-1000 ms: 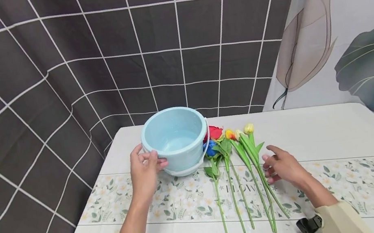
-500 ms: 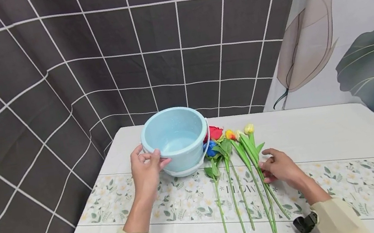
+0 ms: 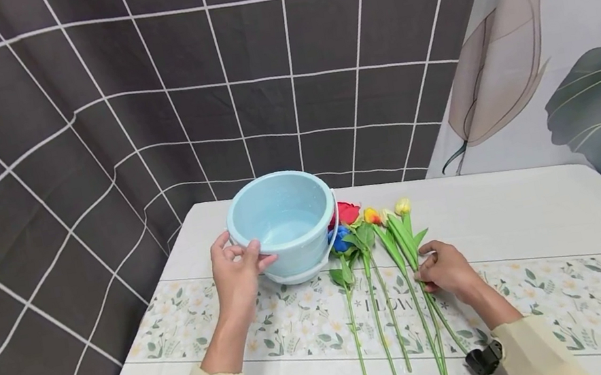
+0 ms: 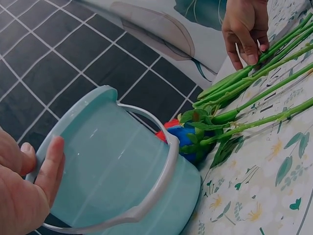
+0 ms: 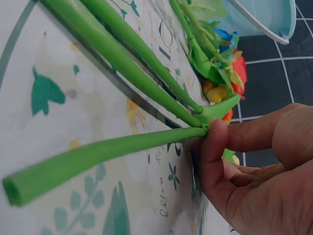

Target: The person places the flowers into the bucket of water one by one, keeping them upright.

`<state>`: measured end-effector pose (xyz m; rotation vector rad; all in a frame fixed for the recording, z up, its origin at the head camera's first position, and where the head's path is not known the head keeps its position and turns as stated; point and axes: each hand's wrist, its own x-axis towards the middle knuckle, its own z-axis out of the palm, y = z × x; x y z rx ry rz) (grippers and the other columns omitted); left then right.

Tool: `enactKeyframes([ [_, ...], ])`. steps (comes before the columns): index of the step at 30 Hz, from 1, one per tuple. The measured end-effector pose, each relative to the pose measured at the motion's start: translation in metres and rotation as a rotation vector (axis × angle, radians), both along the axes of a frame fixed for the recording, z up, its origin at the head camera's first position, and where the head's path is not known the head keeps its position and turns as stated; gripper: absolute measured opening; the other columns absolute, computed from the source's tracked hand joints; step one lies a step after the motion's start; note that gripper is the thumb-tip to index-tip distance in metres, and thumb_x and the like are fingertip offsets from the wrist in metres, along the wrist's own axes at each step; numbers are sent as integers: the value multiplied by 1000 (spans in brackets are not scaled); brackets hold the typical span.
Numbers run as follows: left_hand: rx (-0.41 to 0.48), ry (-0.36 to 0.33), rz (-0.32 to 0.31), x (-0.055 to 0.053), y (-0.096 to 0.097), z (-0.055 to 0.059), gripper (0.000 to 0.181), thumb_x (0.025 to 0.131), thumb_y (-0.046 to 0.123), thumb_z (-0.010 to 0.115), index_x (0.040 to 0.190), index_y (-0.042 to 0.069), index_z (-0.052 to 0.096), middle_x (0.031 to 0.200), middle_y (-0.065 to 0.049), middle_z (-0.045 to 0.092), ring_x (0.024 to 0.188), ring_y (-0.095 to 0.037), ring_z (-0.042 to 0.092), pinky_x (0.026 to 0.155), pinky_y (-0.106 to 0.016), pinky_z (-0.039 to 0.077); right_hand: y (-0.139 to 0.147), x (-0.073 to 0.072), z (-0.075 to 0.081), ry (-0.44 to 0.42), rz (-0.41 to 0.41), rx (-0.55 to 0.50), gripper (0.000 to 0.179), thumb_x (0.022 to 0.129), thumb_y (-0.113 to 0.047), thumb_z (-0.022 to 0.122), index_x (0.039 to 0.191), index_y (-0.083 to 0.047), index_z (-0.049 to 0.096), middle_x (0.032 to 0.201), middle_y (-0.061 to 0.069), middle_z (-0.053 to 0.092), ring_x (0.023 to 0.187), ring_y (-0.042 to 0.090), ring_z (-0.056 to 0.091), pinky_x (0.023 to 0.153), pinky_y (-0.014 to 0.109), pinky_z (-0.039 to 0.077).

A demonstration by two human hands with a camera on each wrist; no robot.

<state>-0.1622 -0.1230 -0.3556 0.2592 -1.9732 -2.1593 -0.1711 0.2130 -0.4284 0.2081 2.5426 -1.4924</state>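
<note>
My left hand (image 3: 235, 281) holds the near left rim of a light blue bucket (image 3: 300, 255), thumb and fingers on either side of the rim in the left wrist view (image 4: 117, 171). The bucket stands upright on the table, its white handle lowered to the right. My right hand (image 3: 447, 270) pinches a green tulip stem (image 5: 107, 152) just below the leaves, between thumb and finger. This tulip lies at the right of the row, its stem end angled out over the table. A yellow tulip head (image 3: 402, 206) shows beyond the leaves.
Left of the tulips lie a red rose (image 3: 348, 212), a blue rose (image 3: 339, 239) and an orange tulip (image 3: 371, 216), stems toward the near edge. A flower-patterned strip crosses the white table (image 3: 518, 204). A dark gridded curtain (image 3: 263, 107) hangs behind.
My right hand has moved left onto the tulip stems, and its thumb and finger have closed on one. The left hand stays at the bucket rim.
</note>
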Motion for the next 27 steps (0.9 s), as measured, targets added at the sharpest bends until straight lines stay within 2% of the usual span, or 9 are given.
enactKeyframes([
  [14,-10,-10,-2,-1,-1,-2,63,101,10,49,151,10,10,103,-15,43,75,-15,71,83,-23,57,4,3,1,10,-95,-62,39,89,5,59,124,19,48,81,13,61,56,14,55,51,28,52],
  [19,-7,-8,-3,-1,-1,-1,63,101,10,49,151,10,9,104,-15,43,75,-15,71,83,-24,57,7,4,1,-8,-108,-129,35,90,5,58,121,17,49,78,10,64,56,14,57,52,28,51],
  [27,-12,-16,2,-1,0,-1,64,101,10,49,151,11,9,105,-15,43,75,-16,71,83,-23,57,11,7,3,-44,-121,-241,36,92,5,56,126,15,45,81,10,67,64,15,64,52,25,53],
])
